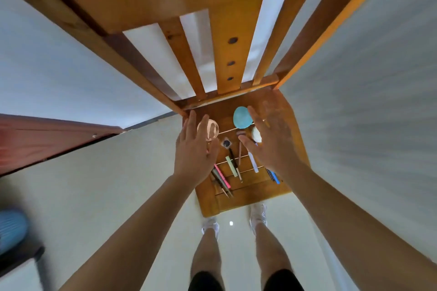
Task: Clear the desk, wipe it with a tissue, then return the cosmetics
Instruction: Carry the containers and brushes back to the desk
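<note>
Cosmetics lie on the slatted seat of a wooden chair (pixel 246 198): a turquoise sponge (pixel 240 117), a round clear-and-rose mirror (pixel 208 129), a small dark compact (pixel 226 143), a cream puff (pixel 256 134), a pink pencil (pixel 222 176), a green stick (pixel 231 166), a white tube (pixel 253 163), a blue pen (pixel 275 177). My left hand (pixel 192 149) hovers with straight fingers over the mirror's left side. My right hand (pixel 269 134) is spread above the sponge and puff, hiding part of them. Neither hand holds anything.
The chair's tall slatted back (pixel 227 59) rises toward the camera. Pale floor surrounds the chair; my legs and white shoes (pixel 258 215) stand at its front edge. A reddish wooden panel (pixel 47 139) lies left, and a blue object (pixel 11 229) sits at the far left.
</note>
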The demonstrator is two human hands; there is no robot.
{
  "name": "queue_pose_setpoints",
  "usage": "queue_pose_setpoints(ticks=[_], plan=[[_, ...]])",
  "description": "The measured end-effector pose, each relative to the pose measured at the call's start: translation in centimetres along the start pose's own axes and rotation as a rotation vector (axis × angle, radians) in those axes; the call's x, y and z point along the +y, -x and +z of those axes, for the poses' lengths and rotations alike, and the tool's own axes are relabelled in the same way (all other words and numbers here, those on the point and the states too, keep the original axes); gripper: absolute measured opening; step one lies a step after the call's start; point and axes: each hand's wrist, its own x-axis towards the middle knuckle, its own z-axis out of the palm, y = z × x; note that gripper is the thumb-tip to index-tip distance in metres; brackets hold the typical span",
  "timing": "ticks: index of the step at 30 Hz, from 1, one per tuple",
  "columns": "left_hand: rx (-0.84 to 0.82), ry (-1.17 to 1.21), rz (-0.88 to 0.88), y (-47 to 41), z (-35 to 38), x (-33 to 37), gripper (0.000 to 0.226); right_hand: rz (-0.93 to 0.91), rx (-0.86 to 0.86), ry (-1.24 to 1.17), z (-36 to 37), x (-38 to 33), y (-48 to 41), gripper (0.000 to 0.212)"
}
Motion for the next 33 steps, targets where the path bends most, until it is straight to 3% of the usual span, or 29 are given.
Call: queue_pose_setpoints(ticks=[10, 16, 26, 33], plan=[[-0.139, 0.041, -0.127, -5.5, 10.3, -3.6, 0.065, -0.092, -0.053, 0.089, 8.3, 1.9, -6.6, 0.079], [-0.079, 0.114, -0.136, -5.1, 10.4, -4.0, 0.065, -0.094, -0.026, -0.036, 8.5, 1.5, -7.1, 0.072], [0.127, 0.280, -0.182, 0.5, 3.8, -2.0, 0.063, -0.136, 0.108, -0.293, 3.8, 0.1, -0.9, 0.074], [0.320, 0.277, -0.307, 10.6, -11.0, 1.4, 0.061, -0.275, 0.114, -0.342, -7.2, -8.4, 4.9, 0.073]])
